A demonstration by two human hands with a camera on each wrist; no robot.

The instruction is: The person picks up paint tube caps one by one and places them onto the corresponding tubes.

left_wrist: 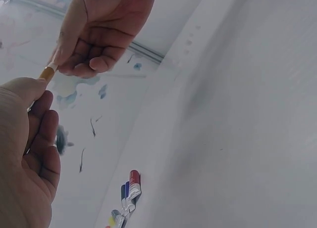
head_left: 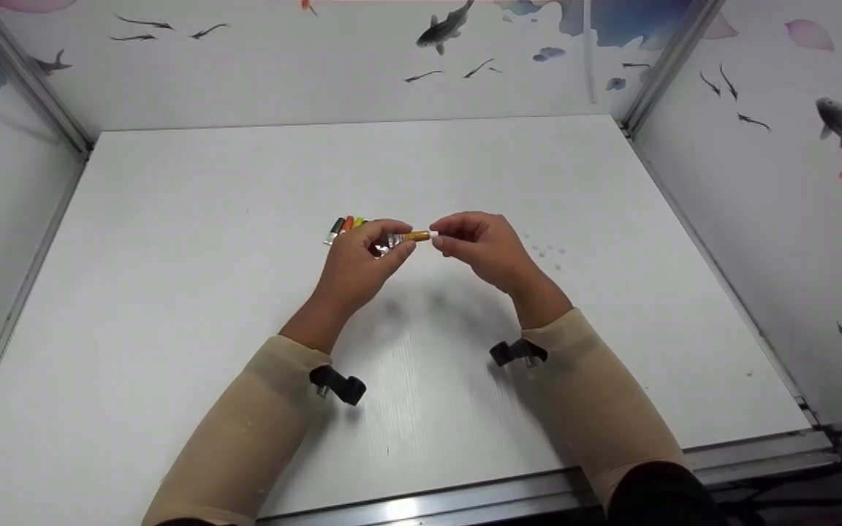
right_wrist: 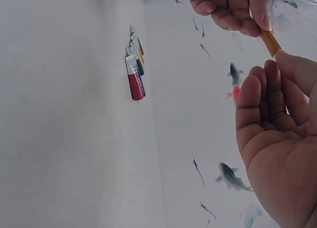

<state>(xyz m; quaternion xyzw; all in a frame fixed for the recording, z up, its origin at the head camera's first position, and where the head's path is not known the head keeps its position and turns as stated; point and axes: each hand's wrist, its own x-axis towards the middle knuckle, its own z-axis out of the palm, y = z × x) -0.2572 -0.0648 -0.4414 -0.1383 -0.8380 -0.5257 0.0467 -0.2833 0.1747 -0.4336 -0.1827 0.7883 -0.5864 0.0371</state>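
Above the middle of the table, my left hand (head_left: 359,267) holds a small ochre paint tube (head_left: 415,236) between thumb and fingers. Its white cap (head_left: 433,234) points right, where my right hand (head_left: 492,247) pinches it with thumb and fingertips. In the right wrist view the ochre tube (right_wrist: 270,42) spans the space between both hands, and the right fingers cover its cap. More paint tubes lie in a row on the table, partly hidden behind the left hand: a dark green tube (head_left: 337,226), an orange-red tube (head_left: 349,223) and, in the left wrist view, a red tube (left_wrist: 134,182).
Several small whitish pieces (head_left: 541,254) lie on the white table (head_left: 245,314) to the right of the right hand; their kind is too small to tell. Panels printed with fish (head_left: 443,28) enclose the back and sides. A metal rail (head_left: 421,508) edges the front.
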